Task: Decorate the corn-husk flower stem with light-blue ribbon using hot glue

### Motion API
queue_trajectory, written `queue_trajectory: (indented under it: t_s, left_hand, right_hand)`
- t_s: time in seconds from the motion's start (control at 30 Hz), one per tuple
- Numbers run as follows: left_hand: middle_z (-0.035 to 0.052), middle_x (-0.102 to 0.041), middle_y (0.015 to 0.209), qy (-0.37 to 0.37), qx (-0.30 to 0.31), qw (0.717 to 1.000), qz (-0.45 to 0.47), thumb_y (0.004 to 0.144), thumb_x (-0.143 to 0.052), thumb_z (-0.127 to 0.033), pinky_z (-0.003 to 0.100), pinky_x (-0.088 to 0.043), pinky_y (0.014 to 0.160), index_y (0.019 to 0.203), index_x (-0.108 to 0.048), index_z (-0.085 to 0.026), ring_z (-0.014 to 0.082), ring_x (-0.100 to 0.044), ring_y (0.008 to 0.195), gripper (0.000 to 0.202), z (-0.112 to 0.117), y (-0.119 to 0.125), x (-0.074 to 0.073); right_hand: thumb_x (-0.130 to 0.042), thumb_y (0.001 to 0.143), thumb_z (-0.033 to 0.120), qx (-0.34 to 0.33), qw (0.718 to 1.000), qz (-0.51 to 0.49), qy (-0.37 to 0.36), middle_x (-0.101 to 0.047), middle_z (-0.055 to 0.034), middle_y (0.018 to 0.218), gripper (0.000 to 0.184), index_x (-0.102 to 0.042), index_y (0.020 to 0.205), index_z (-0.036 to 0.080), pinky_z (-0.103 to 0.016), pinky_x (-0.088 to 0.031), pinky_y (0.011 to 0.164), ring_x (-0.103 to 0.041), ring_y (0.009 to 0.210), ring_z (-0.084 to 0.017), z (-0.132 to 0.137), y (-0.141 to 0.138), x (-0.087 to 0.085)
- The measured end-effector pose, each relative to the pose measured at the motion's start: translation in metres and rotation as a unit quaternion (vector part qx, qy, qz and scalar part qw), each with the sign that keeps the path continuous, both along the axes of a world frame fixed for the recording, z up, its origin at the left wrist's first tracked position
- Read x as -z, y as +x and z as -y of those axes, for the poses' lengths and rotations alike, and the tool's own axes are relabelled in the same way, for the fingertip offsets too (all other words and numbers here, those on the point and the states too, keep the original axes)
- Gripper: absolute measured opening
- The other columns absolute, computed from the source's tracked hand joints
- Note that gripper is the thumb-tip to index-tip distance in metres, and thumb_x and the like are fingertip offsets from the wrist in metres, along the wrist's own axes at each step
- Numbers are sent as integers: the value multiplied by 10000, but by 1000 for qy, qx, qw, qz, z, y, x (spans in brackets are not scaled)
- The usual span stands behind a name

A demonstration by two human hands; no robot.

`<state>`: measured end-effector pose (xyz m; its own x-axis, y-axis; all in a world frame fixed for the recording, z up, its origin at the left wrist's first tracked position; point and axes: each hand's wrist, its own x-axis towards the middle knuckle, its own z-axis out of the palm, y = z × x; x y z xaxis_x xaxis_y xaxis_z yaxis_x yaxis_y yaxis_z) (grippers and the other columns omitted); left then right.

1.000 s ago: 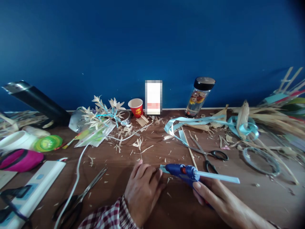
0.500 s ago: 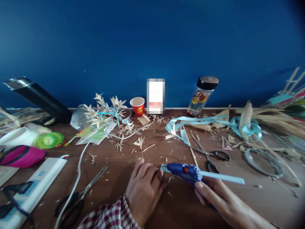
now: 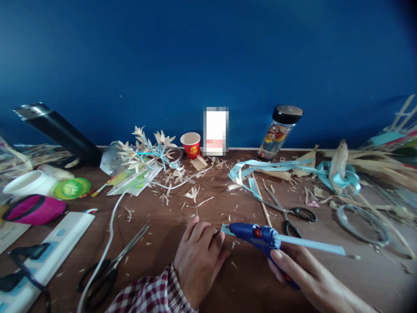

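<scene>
My right hand [image 3: 299, 271] grips a blue glue gun [image 3: 257, 237] with a pale glue stick [image 3: 309, 245] sticking out of its back. The gun's nozzle points left, towards my left hand [image 3: 198, 254]. That hand rests on the brown table with its fingers curled and pinched over a small piece I cannot make out, right at the nozzle tip. A checked sleeve covers my left wrist.
Black-handled scissors [image 3: 286, 213] and light blue ribbon [image 3: 260, 167] lie behind the gun. Another pair of scissors [image 3: 110, 265], a white cable and a power strip [image 3: 48, 256] lie at left. Straw flowers [image 3: 146, 150], a red cup [image 3: 190, 144], a jar [image 3: 280, 130] and dried husks [image 3: 368, 165] line the back.
Both hands and the glue gun keep the same hold. The view has shifted slightly, so everything sits a little further right in the picture.
</scene>
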<state>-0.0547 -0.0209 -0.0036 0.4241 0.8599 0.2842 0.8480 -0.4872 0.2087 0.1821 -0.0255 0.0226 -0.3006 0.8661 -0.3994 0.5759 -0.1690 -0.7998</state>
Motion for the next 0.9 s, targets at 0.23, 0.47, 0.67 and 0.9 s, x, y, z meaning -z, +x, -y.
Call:
queue_trajectory:
  t_s: [0.23,0.47,0.67,0.9]
  left_hand:
    - [31,-624,866,-12,-3,1000,-7,829,-557,-300,494,-350,996,1009,-623,-190,212,-542,906,221,0,0,-2]
    - [28,-617,846,-15,-6,1000,-9,841,-537,-291,499,-340,1003,987,-628,-198,201,-543,884,195,0,1,-2]
    - [33,-628,871,-4,-6,1000,-10,813,-577,-299,500,-349,993,995,-626,-189,213,-544,896,219,0,1,-2]
    - [29,-629,844,-7,-5,1000,-9,809,-577,-285,505,-367,970,984,-628,-193,219,-548,872,204,0,2,-6]
  right_hand:
    - [-291,905,545,-39,999,13,17,-505,-3,642,471,-497,671,192,-251,-415,596,-475,614,-139,-4,-4,-1]
    - [-332,913,502,-52,998,18,22,-509,5,640,426,-501,676,192,-236,-401,575,-462,596,-127,-4,-3,-5]
    - [-301,905,544,-20,999,14,25,-503,0,658,461,-505,695,189,-254,-415,609,-473,623,-138,-3,-4,-2]
    - [-317,896,553,-8,999,8,32,-510,0,633,467,-505,670,190,-249,-417,594,-476,601,-137,-4,-7,-2]
